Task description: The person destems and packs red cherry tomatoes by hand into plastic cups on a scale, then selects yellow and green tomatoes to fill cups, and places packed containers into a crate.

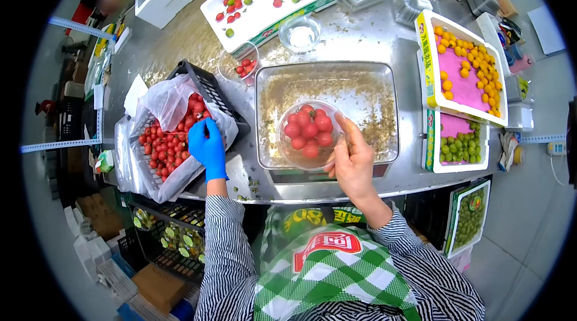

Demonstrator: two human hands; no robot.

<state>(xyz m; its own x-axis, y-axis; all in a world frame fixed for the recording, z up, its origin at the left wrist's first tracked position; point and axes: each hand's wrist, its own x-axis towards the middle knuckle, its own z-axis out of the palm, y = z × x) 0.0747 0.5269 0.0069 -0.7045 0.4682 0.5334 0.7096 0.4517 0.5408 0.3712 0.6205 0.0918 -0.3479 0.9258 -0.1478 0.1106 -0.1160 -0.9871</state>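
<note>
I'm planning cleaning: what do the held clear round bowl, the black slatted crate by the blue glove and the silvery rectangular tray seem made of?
Clear round bowl: glossy, probably plastic; transparent, with highlights. Black slatted crate: probably moulded plastic, matte, with regular openings. Silvery tray: likely metal, shiny, with bright reflections.

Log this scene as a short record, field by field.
Left hand: blue-gloved, at the red tomatoes in a bag-lined black crate; whether it grips one is unclear
Right hand: bare, holding a clear cup
Cup contents: several red tomatoes
Below cup: metal tray
Table's right side: yellow fruit, green fruit
Far side: white box of mixed-colour fruit
</note>
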